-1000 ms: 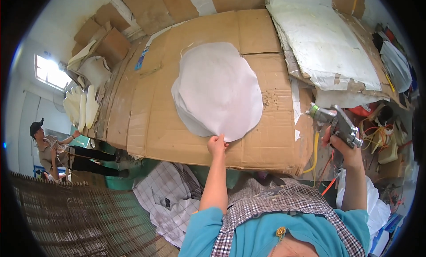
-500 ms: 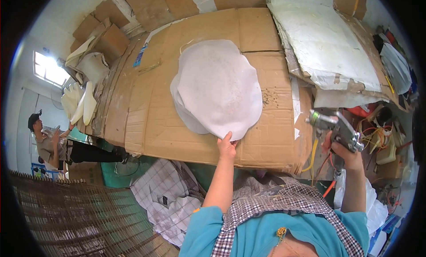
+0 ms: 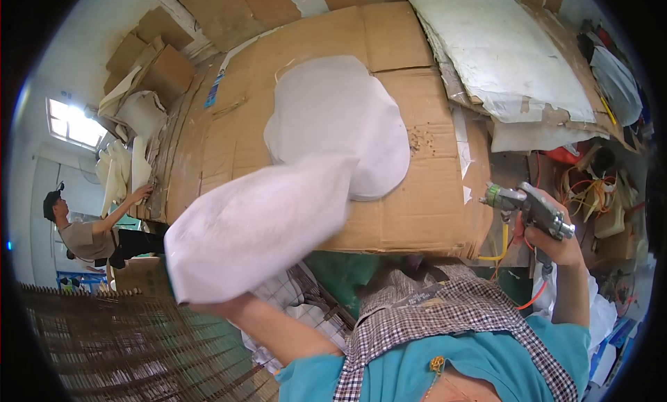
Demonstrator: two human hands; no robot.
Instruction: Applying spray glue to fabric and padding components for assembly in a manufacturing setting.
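Pale sheet (image 3: 260,228) was aloft at the near left side of the table, its broad end out past the near edge of the cardboard (image 3: 424,218) and its narrower end overlapping, in view, the stack of pale sheets (image 3: 340,114); whether those 2 touched could not be told. The left hand (image 3: 214,307) was under the broad end, most of its fingers hidden, though it seemed to be grasping the sheet there, since no other support showed. The right hand (image 3: 554,244) was wrapped round a metal spray gun (image 3: 533,213), well apart from the sheet, its green-collared nozzle toward the left. Handling this limp piece well called, in my judgement, for a firm pinch near its edge and a smooth, low sweep — fast enough to keep it spread, gentle enough not to fold it or drag the top of the stack along. Keeping the gun out to the right, finger light on the trigger, also seemed wise. As for direction, the sheet's long axis ran aslant, from the broad end at lower left, nearer the person, up to the tapering tip at upper right — a tip aimed across the stack, away from the left hand.
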